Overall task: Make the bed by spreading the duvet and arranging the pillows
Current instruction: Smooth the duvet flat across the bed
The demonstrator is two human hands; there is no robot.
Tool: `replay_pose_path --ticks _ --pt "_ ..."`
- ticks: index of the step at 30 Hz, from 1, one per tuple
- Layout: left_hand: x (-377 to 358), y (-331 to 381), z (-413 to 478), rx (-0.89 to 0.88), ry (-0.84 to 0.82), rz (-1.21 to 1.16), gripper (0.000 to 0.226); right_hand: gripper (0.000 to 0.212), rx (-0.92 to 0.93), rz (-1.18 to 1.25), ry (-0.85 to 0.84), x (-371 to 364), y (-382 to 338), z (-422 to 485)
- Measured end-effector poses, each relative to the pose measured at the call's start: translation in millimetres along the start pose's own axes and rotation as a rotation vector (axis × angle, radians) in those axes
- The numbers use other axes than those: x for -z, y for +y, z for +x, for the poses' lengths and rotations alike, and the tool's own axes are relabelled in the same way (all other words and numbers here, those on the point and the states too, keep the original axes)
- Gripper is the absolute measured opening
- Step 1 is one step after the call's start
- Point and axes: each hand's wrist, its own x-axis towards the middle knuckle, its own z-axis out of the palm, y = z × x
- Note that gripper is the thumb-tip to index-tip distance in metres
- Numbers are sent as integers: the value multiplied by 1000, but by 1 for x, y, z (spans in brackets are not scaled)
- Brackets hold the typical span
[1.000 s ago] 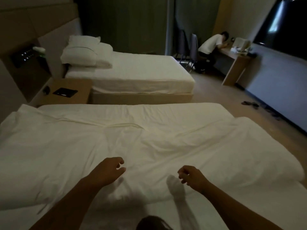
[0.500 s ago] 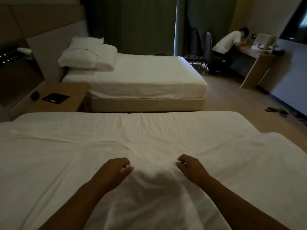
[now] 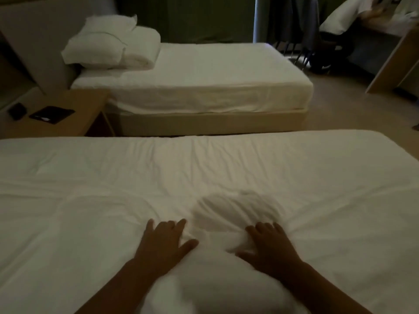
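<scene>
A white duvet [image 3: 226, 168] covers the near bed from edge to edge, with creases bunched in the middle. My left hand [image 3: 164, 242] lies palm down on it, fingers spread and pressing the cloth. My right hand [image 3: 269, 243] presses flat beside it, a raised fold of duvet between the two hands. Two white pillows [image 3: 108, 45] are stacked at the head of the far bed [image 3: 204, 87], against the headboard. No pillow shows on the near bed.
A wooden nightstand [image 3: 74, 112] with a dark flat object [image 3: 52, 114] stands between the beds at left. A seated person [image 3: 344, 21] leans on a desk [image 3: 394, 62] at the far right, chairs beside. Bare floor runs between the beds.
Both hands have gone from loosely curled above the duvet to flat and spread on it. The view has dipped and moved closer to the bed.
</scene>
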Motion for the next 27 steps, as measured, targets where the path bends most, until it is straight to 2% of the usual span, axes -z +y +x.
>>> replay_pose_path --ticks 2,4,6,8,11,13,17,22,27 --pt "-13 -4 -8 4 -9 5 104 83 17 -30 37 -7 1 -2" --pt "-13 -13 -15 -21 27 14 110 76 102 -33 26 -4 4 -8" --pt "-11 -24 -19 -83 107 12 95 69 168 -18 15 2 8 -15" --pt "-8 -29 -21 -195 278 82 76 65 164 36 62 8 14 -19" --pt "14 -28 -5 -181 429 72 63 65 138 -65 427 16 30 2" --pt "39 -25 23 -117 497 20 56 58 50 -59 526 39 42 28" --pt "54 -16 77 -54 531 -6 54 57 4 4 457 56 63 78" --pt "-25 -15 101 80 446 87 54 57 -29 -35 467 -14 57 105" --pt "-83 -10 91 108 457 -68 48 54 -54 -20 449 -67 51 107"
